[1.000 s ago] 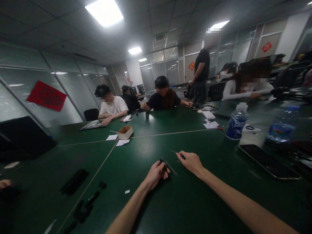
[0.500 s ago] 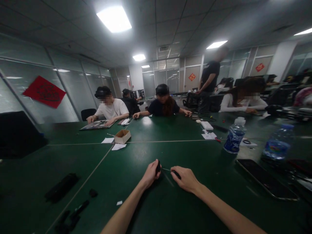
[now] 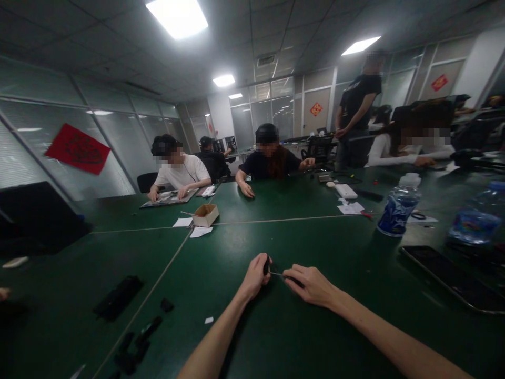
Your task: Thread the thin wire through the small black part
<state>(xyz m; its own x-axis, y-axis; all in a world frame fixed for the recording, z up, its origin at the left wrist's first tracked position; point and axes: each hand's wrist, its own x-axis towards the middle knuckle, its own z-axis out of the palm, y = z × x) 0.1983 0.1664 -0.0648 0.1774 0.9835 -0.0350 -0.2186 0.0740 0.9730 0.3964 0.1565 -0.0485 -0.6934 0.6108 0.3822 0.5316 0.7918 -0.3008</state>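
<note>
My left hand (image 3: 254, 278) is closed around a small black part (image 3: 267, 264), held upright just over the table; most of it is hidden by the fingers. From the right, my right hand (image 3: 315, 287) grips the dark handle of a screwdriver (image 3: 295, 281). Its thin metal shaft points left and reaches the black part, though whether the tip sits in it is too small to tell. A small white scrap (image 3: 209, 320) lies on the green table (image 3: 236, 247), left of my left forearm.
Black pieces (image 3: 148, 331) and a black case (image 3: 118, 299) lie at left. A small cardboard box (image 3: 205, 216) with papers stands farther back. At right are a phone (image 3: 453, 279) and two bottles, one blue-labelled (image 3: 399, 205). Several people sit around the table; one stands behind.
The view has turned, so the hands and table things sit farther right in the picture. Both hands keep their hold. The person opposite has shifted their hands.
</note>
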